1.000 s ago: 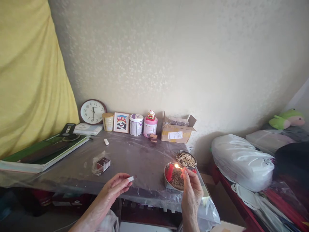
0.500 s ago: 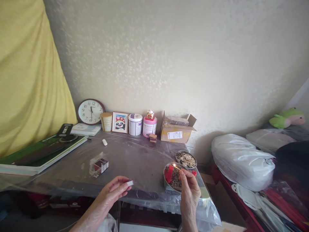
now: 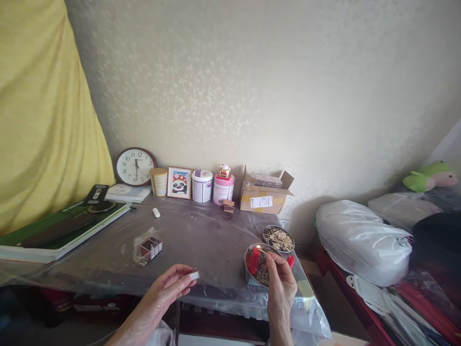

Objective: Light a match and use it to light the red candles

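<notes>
Between the thumb and fingers of my right hand (image 3: 283,281) is a lit match (image 3: 262,250), its flame at the top of a red candle (image 3: 254,260). That candle stands in a round tin (image 3: 260,277) of dark grit. Just right of my fingers a second red piece, like a candle (image 3: 290,261), partly shows. My left hand (image 3: 173,286) pinches a small matchbox (image 3: 194,275) over the table's front edge. Most of the box is hidden by the fingers. Behind the candle tin sits a round tin of matchsticks (image 3: 278,238).
A plastic-wrapped pack of matchboxes (image 3: 151,247) lies on the plastic-covered table (image 3: 205,235). Along the wall stand a clock (image 3: 136,166), a picture frame (image 3: 179,182), two lidded tubs and an open cardboard box (image 3: 264,199). White bags (image 3: 360,240) are at the right.
My right hand has moved slightly left, bringing the match flame to the candle's top. The left hand with the matchbox has barely moved.
</notes>
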Tool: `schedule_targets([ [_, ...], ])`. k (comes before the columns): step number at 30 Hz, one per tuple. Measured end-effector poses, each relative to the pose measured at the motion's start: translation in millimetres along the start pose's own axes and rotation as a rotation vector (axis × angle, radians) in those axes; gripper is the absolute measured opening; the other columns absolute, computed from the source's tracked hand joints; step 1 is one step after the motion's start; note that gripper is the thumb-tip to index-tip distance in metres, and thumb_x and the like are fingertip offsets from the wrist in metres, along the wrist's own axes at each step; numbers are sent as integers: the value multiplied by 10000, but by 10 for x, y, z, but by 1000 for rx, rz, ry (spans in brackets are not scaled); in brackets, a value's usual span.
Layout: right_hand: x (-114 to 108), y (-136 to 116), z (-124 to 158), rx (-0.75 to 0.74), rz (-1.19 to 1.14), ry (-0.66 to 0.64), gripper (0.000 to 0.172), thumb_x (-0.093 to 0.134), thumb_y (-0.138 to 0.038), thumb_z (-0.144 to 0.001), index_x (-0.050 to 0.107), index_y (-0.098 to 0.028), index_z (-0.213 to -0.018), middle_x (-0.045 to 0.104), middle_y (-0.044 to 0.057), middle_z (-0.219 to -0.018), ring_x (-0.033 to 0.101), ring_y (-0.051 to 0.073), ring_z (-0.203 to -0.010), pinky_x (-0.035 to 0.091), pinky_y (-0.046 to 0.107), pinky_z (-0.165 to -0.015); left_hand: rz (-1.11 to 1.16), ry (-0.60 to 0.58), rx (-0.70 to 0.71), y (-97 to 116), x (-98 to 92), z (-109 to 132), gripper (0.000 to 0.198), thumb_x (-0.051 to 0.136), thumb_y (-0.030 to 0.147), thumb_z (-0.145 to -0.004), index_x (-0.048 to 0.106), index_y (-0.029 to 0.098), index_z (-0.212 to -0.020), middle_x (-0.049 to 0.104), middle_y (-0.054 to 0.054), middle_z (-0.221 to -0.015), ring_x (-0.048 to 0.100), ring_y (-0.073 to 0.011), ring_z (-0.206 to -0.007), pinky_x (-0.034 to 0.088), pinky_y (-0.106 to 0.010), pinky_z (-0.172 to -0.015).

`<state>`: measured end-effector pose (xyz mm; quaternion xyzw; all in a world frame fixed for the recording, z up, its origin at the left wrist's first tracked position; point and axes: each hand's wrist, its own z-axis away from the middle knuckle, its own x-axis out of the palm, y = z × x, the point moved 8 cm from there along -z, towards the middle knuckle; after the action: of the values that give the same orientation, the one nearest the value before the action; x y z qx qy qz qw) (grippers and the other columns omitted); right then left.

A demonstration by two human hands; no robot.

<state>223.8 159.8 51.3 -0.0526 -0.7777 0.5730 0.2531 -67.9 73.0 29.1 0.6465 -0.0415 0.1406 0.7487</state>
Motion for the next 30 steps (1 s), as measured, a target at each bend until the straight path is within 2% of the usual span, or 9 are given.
schedule_targets([
  [5,3,-7,-9,-39,30,-11,316,795,-457,-633,701,-178,-750,697,16,-771,632,156,-692,532,275,-673,-11,2,12,-11,-17,-15,236,705,445,-749,705,245,-875,720,-38,-943,637,-260,-1017,466,-342,-895],
  [14,2,11,-8,-7,2,1,332,814,-455,-607,700,-176,-744,693,7,-763,623,141,-688,520,254,-670,12,10,9,0,-5,0,231,727,432,-734,710,241,-865,719,-37,-931,639,-253,-1001,465,-337,-887],
  [25,-13,-58,-2,-62,63,-43,312,772,-464,-683,706,-182,-799,698,7,-739,647,159,-667,545,269,-635,-8,4,7,-17,-19,-16,224,719,441,-736,704,251,-855,729,-29,-933,645,-246,-995,471,-323,-873],
  [30,-44,-113,16,-36,-50,-19,300,808,-424,-647,702,-190,-801,697,-12,-739,618,121,-645,522,237,-631,7,4,-16,-32,-11,-22,257,741,471,-705,704,253,-837,725,-22,-912,641,-243,-995,464,-318,-876],
])
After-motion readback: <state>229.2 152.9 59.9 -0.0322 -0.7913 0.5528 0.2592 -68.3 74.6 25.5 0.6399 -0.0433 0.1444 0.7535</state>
